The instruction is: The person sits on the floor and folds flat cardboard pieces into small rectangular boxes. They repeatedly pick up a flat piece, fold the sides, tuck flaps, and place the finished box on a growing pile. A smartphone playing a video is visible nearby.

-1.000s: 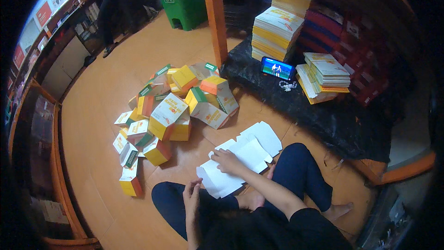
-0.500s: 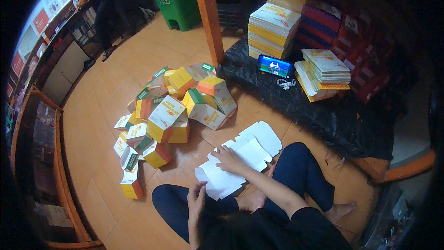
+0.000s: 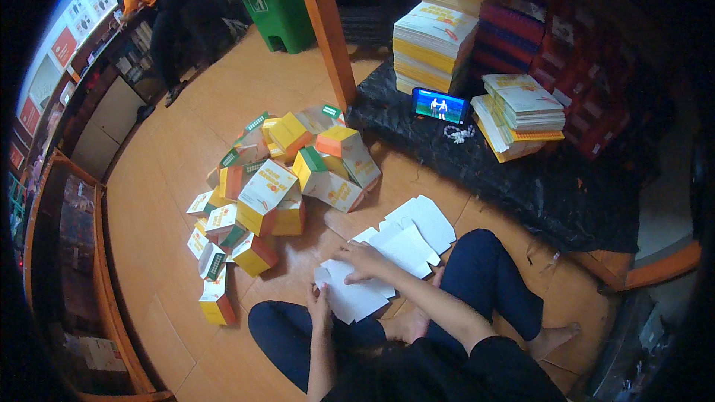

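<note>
I sit on the orange tiled floor (image 3: pixel 167 309), flat white card blanks (image 3: pixel 354 296) just in front of me. My right hand (image 3: pixel 362 262) lies loosely spread over the near blank; my left hand (image 3: pixel 319 305) touches its left edge, though I cannot tell whether it grips. Folded boxes (image 3: pixel 267 184) heap to the far left. Far right, a black-covered platform (image 3: pixel 521 197) bears stacked cartons (image 3: pixel 428 59) and a lit phone (image 3: pixel 440 106). Beyond stands a green bin (image 3: pixel 277 11).
</note>
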